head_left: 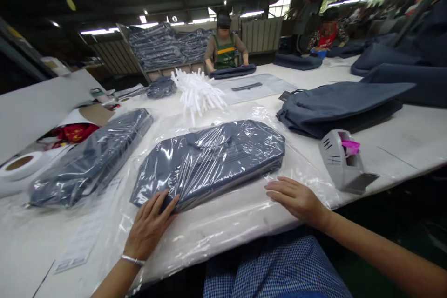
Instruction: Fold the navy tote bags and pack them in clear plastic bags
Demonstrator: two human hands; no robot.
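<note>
A folded dark blue fabric bag (223, 153) lies in front of me inside a clear plastic bag (223, 216), whose loose edges spread over the table around it. My left hand (152, 221), with a bracelet at the wrist, rests its spread fingertips on the near left corner of the wrapped bag. My right hand (296, 198) lies with fingers stretched out on the loose plastic, just off the near right edge of the blue bag. Neither hand grips anything.
A second wrapped bundle (94, 158) lies left, near a white roll (21, 167). White strips (197, 93) are piled beyond. At right stand a grey tape dispenser (344, 160) and an unwrapped blue bag (338, 104). A co-worker (225, 49) handles fabric across the table (394, 135).
</note>
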